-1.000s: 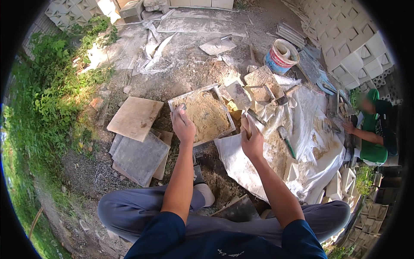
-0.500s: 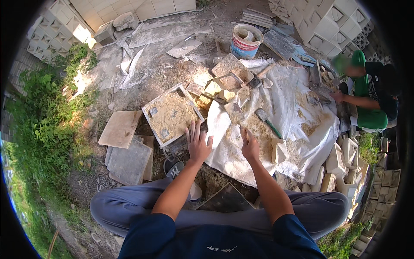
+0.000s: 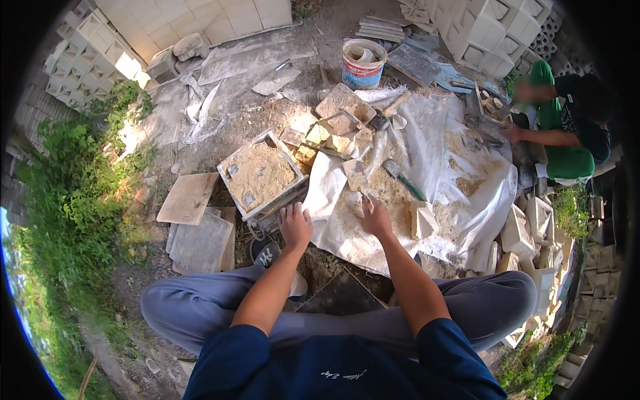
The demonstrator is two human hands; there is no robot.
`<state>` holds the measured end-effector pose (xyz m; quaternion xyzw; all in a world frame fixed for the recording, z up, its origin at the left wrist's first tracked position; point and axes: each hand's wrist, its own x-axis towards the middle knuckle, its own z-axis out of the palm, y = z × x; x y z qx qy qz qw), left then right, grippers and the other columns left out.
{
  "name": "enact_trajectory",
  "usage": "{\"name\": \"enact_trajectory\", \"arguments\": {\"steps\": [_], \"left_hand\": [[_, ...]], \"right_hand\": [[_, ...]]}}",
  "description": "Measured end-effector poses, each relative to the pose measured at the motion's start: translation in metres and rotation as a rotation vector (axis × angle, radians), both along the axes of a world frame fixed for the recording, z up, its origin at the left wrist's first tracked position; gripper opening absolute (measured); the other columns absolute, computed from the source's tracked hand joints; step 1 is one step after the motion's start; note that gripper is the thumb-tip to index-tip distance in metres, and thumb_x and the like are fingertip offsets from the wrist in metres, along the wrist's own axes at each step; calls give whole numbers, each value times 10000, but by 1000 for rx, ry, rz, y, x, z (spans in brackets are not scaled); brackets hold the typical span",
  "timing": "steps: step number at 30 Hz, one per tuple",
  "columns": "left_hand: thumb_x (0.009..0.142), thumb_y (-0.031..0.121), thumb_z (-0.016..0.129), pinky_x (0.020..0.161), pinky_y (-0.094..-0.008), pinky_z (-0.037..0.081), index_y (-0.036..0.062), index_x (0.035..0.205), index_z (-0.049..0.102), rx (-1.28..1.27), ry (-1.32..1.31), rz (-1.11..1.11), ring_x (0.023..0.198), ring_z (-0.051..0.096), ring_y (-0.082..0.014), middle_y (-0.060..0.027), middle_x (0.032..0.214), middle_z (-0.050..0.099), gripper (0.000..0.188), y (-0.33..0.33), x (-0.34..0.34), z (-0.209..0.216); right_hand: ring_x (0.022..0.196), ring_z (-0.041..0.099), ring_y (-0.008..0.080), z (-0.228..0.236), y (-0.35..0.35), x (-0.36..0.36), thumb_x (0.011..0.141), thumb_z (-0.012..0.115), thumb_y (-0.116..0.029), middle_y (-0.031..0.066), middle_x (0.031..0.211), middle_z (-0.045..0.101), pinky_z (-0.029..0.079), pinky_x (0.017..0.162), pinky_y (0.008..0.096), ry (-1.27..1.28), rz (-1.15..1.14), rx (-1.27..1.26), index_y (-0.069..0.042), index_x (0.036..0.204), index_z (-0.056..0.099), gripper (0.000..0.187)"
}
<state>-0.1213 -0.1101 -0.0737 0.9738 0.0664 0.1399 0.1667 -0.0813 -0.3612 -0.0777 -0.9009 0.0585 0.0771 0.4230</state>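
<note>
While the person sits with knees spread on the dirt, the left hand [image 3: 295, 225] rests with fingers curled down on the near edge of a square mould tray [image 3: 235, 204] filled with sandy mix; whether the fingers clamp the rim cannot be told. That tray lies just ahead of the left hand and tilts slightly. The right hand [image 3: 376, 217] sits just to the side of the left one on a white plastic sheet [image 3: 347, 233], fingers bunched loosely together, with something small and pale at the fingertips (too small to identify). Ahead of the right hand, a heap of sand [image 3: 390, 190] spreads over the sheet, and a green-handled brush [image 3: 402, 179] lies across it. Just beyond the right hand's outer side stands a pale moulded block [image 3: 424, 220].

Left of the left hand, flat square slabs [image 3: 199, 230] lie stacked on the ground, a tan one uppermost and farther off. Well ahead of both hands stands a round bucket [image 3: 362, 65], white with a red and blue printed band around its wall, and between it and the tray sit smaller sand-filled moulds [image 3: 341, 113]. Far out past the right hand, another person in a green top [image 3: 563, 133] works at the sheet's edge. Pale patterned blocks [image 3: 500, 27] are stacked beyond.
</note>
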Motion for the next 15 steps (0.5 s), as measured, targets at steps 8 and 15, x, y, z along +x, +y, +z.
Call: {"name": "enact_trajectory", "arguments": {"steps": [8,15], "left_hand": [[913,320,646,943,-598,376,105,1049,631,2,-325,62,1140,540,-372,-123,1095,596,255,-7,36,45],[932,309,627,953,-639,346,118,1058,628,-179,-458,20,1203,499,-355,-111,1152,567,229,-25,57,64]], "right_hand": [[1156,649,414,89,-73,51,952,645,-188,257,1206,682,501,991,434,-387,-83,-1,-35,1352,603,430],[1153,645,412,190,-58,72,964,620,-204,252,1211,680,503,985,444,-394,116,-267,-62,1349,610,411]]}}
